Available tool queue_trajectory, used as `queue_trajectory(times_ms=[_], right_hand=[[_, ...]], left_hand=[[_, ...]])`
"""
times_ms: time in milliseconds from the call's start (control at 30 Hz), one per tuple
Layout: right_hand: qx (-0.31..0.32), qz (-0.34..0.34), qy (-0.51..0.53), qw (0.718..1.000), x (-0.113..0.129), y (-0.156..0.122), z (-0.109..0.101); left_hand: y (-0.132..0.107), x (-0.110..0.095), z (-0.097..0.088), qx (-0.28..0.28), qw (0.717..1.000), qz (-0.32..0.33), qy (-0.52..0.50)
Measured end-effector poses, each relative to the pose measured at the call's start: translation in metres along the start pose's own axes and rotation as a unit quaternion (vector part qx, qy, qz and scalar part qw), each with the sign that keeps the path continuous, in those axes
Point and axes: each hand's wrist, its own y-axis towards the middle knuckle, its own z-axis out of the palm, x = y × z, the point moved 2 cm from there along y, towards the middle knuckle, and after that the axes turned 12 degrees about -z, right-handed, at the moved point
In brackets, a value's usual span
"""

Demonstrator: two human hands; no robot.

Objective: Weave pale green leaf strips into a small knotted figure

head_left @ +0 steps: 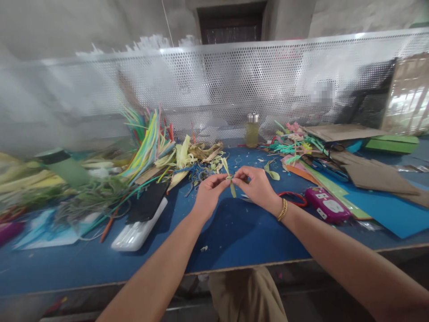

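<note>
My left hand (pixel 209 193) and my right hand (pixel 255 184) meet over the middle of the blue table (pixel 231 237). Both pinch a thin pale green strip (pixel 231 181), which sticks up between the fingertips and hangs down below them. A gold bracelet (pixel 283 209) sits on my right wrist. Another green strip (pixel 271 171) lies on the table just beyond my right hand.
A heap of coloured strips and leaves (pixel 147 147) fills the left. A black phone (pixel 147 202) rests on a white case (pixel 139 230). A small bottle (pixel 252 129) stands by the perforated metal screen (pixel 234 80). A pink device (pixel 326 205), red scissors handle (pixel 295 197) and paper sheets (pixel 375 176) lie right.
</note>
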Motion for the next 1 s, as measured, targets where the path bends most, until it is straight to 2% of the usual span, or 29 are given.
queue_trajectory(times_ms=[167,400,567,667,767,900,1000], right_hand=[[0.017,-0.016,-0.03,0.999,0.001,0.001,-0.001],[0.012,-0.106,-0.174,0.979,0.008,0.001,-0.01],[0.122,-0.235,-0.207,0.942,0.018,-0.001,-0.01],[0.184,-0.268,-0.242,0.914,0.021,-0.003,-0.005],[0.203,-0.278,-0.26,0.902,0.023,-0.005,-0.002],[0.177,-0.268,-0.246,0.915,0.023,-0.004,-0.003],[0.127,-0.217,-0.185,0.95,0.018,-0.002,-0.004]], left_hand=[[-0.001,-0.001,0.001,0.009,0.999,-0.023,-0.021],[0.005,0.003,-0.005,-0.007,0.995,-0.083,-0.059],[0.005,0.004,-0.006,-0.017,0.994,-0.101,-0.048],[0.005,0.004,-0.005,-0.015,0.993,-0.109,-0.048],[0.005,0.004,-0.005,-0.004,0.994,-0.108,-0.032],[0.005,0.003,-0.007,0.004,0.995,-0.099,0.0],[0.004,0.001,-0.007,0.01,0.995,-0.096,0.007]])
